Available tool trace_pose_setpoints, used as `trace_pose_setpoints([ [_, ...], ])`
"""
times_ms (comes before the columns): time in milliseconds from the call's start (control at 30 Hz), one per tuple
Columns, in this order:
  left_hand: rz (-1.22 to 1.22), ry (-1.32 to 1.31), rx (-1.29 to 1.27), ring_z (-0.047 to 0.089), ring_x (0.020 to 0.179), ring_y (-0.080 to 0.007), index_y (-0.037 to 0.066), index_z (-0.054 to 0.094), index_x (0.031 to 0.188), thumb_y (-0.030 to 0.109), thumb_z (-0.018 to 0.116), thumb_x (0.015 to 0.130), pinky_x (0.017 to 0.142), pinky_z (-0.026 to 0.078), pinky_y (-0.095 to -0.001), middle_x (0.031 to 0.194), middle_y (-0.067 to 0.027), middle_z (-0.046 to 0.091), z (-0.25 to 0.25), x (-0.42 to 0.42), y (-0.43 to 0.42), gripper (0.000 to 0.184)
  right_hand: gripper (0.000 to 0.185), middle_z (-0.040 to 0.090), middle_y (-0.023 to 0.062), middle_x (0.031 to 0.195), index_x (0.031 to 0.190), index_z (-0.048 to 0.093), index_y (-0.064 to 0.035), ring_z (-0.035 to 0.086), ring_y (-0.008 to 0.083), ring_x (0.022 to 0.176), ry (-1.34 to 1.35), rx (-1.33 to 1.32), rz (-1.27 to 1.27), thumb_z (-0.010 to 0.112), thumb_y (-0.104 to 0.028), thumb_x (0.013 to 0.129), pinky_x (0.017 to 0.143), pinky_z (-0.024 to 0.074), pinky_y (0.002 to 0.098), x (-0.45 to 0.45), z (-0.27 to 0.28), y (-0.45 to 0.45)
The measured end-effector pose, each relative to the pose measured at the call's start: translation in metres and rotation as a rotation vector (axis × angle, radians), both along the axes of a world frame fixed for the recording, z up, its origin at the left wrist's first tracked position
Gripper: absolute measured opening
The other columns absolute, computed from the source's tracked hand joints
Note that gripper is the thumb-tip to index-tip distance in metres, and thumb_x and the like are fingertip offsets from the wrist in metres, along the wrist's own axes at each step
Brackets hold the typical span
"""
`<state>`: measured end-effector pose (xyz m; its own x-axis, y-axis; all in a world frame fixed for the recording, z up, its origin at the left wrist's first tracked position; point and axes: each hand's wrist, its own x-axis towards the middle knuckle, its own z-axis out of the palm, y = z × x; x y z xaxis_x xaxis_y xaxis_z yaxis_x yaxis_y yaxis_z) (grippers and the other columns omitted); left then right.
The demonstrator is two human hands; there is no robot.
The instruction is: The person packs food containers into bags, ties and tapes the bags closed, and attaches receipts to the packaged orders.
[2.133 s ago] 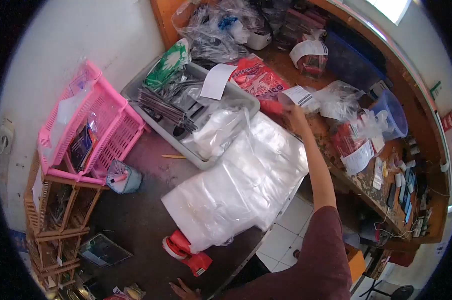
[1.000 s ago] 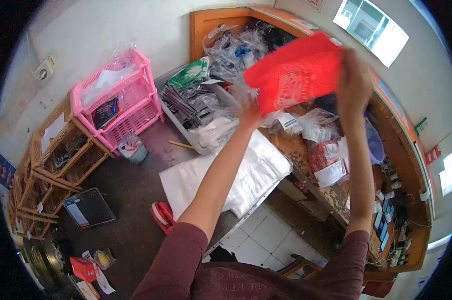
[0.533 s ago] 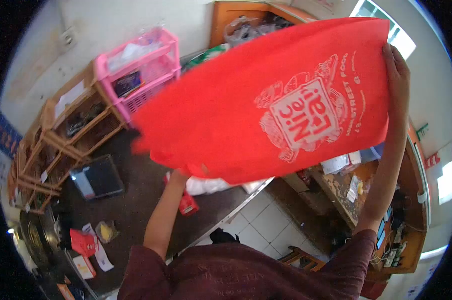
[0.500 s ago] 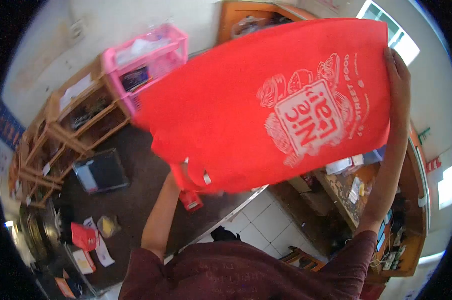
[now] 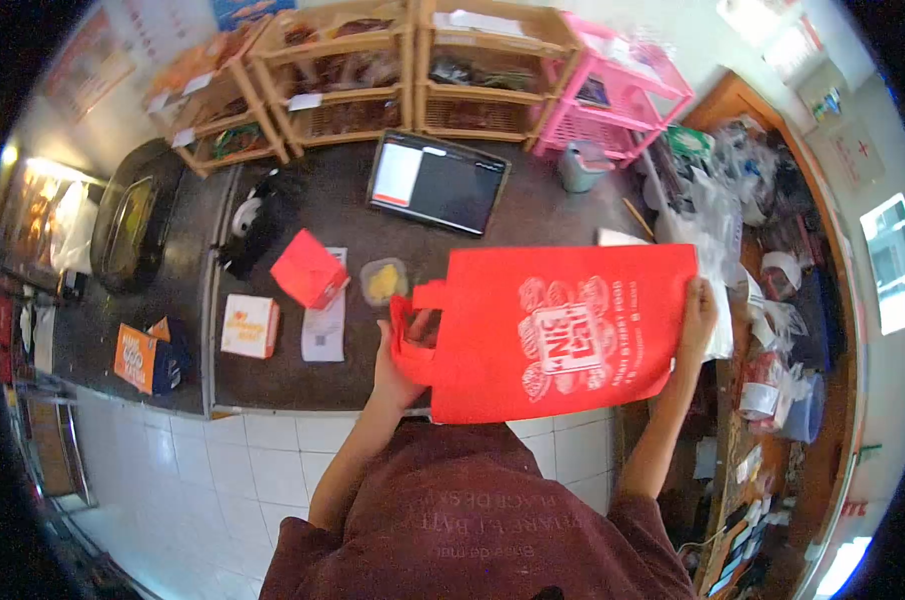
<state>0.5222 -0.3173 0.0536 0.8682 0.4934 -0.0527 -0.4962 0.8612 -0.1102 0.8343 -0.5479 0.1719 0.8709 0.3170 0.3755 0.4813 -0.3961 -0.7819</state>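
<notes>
A red fabric tote bag [image 5: 483, 330] with white printed lettering and food drawings lies sideways in front of my chest, looking flat. My left hand [image 5: 395, 368] is at its handle end, with fingers through the red handle loops. At the opposite end, my right hand [image 5: 701, 315] grips the bag's bottom edge. Beyond the left hand, a small clear tub [image 5: 385, 283] with something yellow sits on the dark counter [image 5: 373, 385]. A red box [image 5: 310, 270] rests partly over a printed receipt [image 5: 323, 335], and a white and orange box [image 5: 250, 326] stands beside them.
A tablet [image 5: 438, 185] stands on the counter before wooden racks [image 5: 338, 92] of packaged goods. A pink shelf [image 5: 623, 100] and a grey cup [image 5: 585, 168] are at the back right. Plastic bags [image 5: 718, 205] crowd the right side. An orange box [image 5: 135, 358] is far left.
The bag has come down from high in front of the camera to chest level. My view has turned left, bringing the racks, tablet and boxes into the middle.
</notes>
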Motion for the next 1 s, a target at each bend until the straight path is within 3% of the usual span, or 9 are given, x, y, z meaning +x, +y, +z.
trace_pose_setpoints([
  [100, -0.051, 0.291, 0.3, 0.043, 0.113, -0.0233, 0.008, 0.038, 0.126, 0.038, 0.033, 0.091, 0.095, 0.033, -0.0416, 0.123, -0.0119, 0.045, 0.006, -0.037, 0.02, 0.047, 0.027, 0.056, 0.0112, 0.076, 0.09, 0.055, 0.0007, 0.052, 0.0218, 0.073, -0.026, -0.217, 0.048, 0.049, -0.025, 0.087, 0.068, 0.042, 0.0308, -0.025, -0.043, 0.039],
  [200, -0.044, 0.493, 0.576, 0.044, 0.112, -0.0203, 0.005, 0.034, 0.128, 0.037, 0.034, 0.091, 0.094, 0.035, -0.0359, 0.122, -0.0117, 0.044, 0.009, -0.055, 0.029, 0.049, 0.041, 0.048, 0.0194, 0.104, 0.106, 0.049, -0.002, 0.045, 0.0359, 0.101, -0.294, -0.521, 0.079, 0.06, -0.029, 0.077, 0.082, 0.0382, 0.0405, -0.084, -0.059, 0.069],
  [300, -0.067, 0.555, 0.659, 0.043, 0.111, -0.0204, 0.01, 0.027, 0.132, 0.04, 0.031, 0.091, 0.093, 0.036, -0.034, 0.126, -0.0154, 0.037, 0.011, -0.056, 0.026, 0.051, 0.053, 0.048, 0.0196, 0.112, 0.111, 0.049, -0.0054, 0.042, 0.036, 0.108, -0.228, -0.367, 0.64, 0.069, -0.025, 0.067, 0.09, 0.0351, 0.0392, -0.183, -0.061, 0.113],
  [467, -0.071, 0.68, 0.744, 0.04, 0.113, -0.0222, 0.015, 0.022, 0.134, 0.045, 0.031, 0.089, 0.093, 0.036, -0.0363, 0.13, -0.0178, 0.032, 0.031, -0.049, 0.004, 0.055, 0.038, 0.049, 0.0172, 0.114, 0.102, 0.055, -0.0025, 0.045, 0.03, 0.112, 0.308, -0.188, 0.777, 0.064, -0.001, 0.065, 0.089, 0.0396, 0.0346, -0.272, -0.088, 0.146],
  [533, -0.129, 0.627, 0.772, 0.033, 0.118, -0.0205, 0.014, 0.023, 0.134, 0.043, 0.038, 0.089, 0.094, 0.034, -0.0345, 0.133, -0.0159, 0.03, 0.031, -0.058, 0.008, 0.055, 0.036, 0.049, 0.0177, 0.114, 0.102, 0.055, -0.0006, 0.047, 0.0301, 0.109, 0.263, -0.167, 0.844, 0.06, 0.003, 0.066, 0.087, 0.041, 0.0344, -0.267, -0.087, 0.145],
  [733, 0.142, 0.651, 1.803, 0.037, 0.118, -0.0235, 0.006, 0.04, 0.124, 0.023, 0.05, 0.086, 0.094, 0.032, -0.0339, 0.13, -0.0105, 0.038, 0.006, -0.056, 0.011, 0.042, 0.03, 0.047, 0.0159, 0.102, 0.105, 0.051, 0.0024, 0.046, 0.0305, 0.096, 0.199, -0.076, 0.893, 0.047, 0.003, 0.076, 0.087, 0.0356, 0.0346, -0.25, -0.102, 0.136],
  [867, 0.218, 0.873, 1.568, 0.051, 0.104, -0.0219, 0.001, 0.05, 0.111, 0.025, 0.046, 0.088, 0.09, 0.035, -0.0323, 0.108, -0.0125, 0.056, 0.001, -0.042, -0.002, 0.034, 0.028, 0.046, 0.014, 0.098, 0.109, 0.047, 0.0056, 0.044, 0.0282, 0.09, 0.394, 0.03, 0.705, 0.039, 0.0, 0.082, 0.088, 0.0321, 0.0336, -0.25, -0.098, 0.134],
  [933, 0.191, 0.915, 1.183, 0.051, 0.103, -0.0213, -0.001, 0.051, 0.105, 0.028, 0.042, 0.09, 0.088, 0.037, -0.0324, 0.106, -0.0129, 0.057, 0.004, -0.048, 0.006, 0.034, 0.033, 0.049, 0.0131, 0.1, 0.115, 0.043, 0.0053, 0.045, 0.0266, 0.093, 0.316, -0.231, 0.384, 0.036, -0.013, 0.089, 0.088, 0.0325, 0.0346, -0.237, -0.117, 0.118],
  [1000, 0.288, 0.87, 0.775, 0.054, 0.095, -0.0203, -0.001, 0.051, 0.096, 0.03, 0.038, 0.091, 0.084, 0.039, -0.0326, 0.096, -0.0121, 0.058, 0.011, -0.058, 0.015, 0.034, 0.04, 0.051, 0.0122, 0.106, 0.118, 0.041, 0.0026, 0.047, 0.0245, 0.098, 0.566, 0.04, 0.273, 0.035, -0.026, 0.091, 0.089, 0.0344, 0.0357, -0.202, -0.102, 0.108],
])
